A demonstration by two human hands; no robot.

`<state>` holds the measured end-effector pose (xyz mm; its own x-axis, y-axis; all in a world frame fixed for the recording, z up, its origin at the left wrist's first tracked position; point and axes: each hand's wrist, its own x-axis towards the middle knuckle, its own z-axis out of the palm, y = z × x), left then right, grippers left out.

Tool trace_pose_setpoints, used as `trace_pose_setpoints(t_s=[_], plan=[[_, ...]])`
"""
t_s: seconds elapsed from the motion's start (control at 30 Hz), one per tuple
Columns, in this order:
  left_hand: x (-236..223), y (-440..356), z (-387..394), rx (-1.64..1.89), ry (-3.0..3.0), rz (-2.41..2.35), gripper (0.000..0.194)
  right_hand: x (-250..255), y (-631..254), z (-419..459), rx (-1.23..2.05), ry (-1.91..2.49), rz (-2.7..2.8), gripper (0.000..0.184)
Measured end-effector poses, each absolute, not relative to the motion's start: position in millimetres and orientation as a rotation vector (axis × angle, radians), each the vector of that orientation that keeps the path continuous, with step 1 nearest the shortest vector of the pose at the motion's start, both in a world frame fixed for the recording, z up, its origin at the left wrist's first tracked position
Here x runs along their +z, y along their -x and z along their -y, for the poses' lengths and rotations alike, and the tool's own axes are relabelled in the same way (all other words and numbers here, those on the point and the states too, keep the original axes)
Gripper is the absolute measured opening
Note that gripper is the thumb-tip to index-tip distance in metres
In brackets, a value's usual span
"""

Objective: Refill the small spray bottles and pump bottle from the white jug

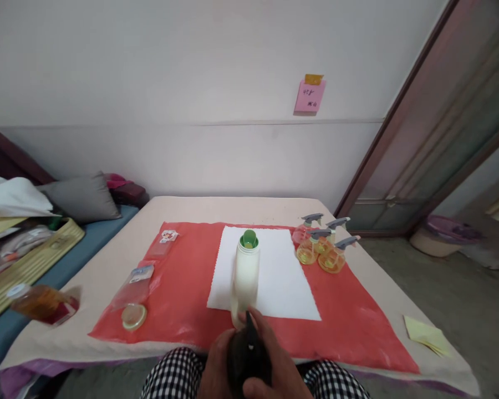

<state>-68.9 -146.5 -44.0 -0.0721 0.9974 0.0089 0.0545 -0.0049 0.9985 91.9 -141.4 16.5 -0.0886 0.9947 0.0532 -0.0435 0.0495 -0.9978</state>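
Low in front of me, my left hand (217, 366) and my right hand (278, 357) are closed around a black rounded object (249, 357) with a pointed tip. Its exact kind does not show. Just beyond the fingertips stands a tall pale bottle (247, 277), upright, its lower part over the near edge of a white paper sheet (283, 282). Green (249, 239) shows in the bottle's open mouth. Whether my fingers touch the bottle's base, I cannot tell. Under the paper lies a red sheet (183, 293).
Several pump bottles (331, 259) with grey heads and yellow or pink contents cluster at right. Clear bags (135, 282) and a round lid (133, 317) lie at left. An amber jar (45, 303) is farther left. Yellow notes (426, 333) lie near the right edge.
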Motion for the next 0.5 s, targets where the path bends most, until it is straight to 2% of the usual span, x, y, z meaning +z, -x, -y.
trace_pose_setpoints(t_s=[0.03,0.1,0.17,0.23,0.33,0.43,0.5], plan=[[-43,72,142,1.265,-1.193,-1.33,0.054,19,-94,137,1.264,1.074,1.261,0.099],[-43,81,125,1.322,-1.178,-1.427,0.072,20,-105,129,1.243,1.068,1.293,0.095],[-42,93,96,1.351,-1.215,-1.565,0.087,14,-122,121,1.168,1.153,1.306,0.082],[-38,105,57,1.273,-1.317,-1.711,0.091,1,-143,117,1.108,1.293,1.243,0.068],[-29,115,-14,1.145,-1.454,-1.826,0.083,-21,-176,116,1.041,1.439,1.075,0.055],[-21,114,-84,1.142,-1.507,-1.782,0.079,-37,-208,119,1.022,1.496,0.98,0.051],[-21,109,-122,1.14,-1.551,-1.732,0.068,-42,-223,123,1.026,1.532,0.954,0.049]])
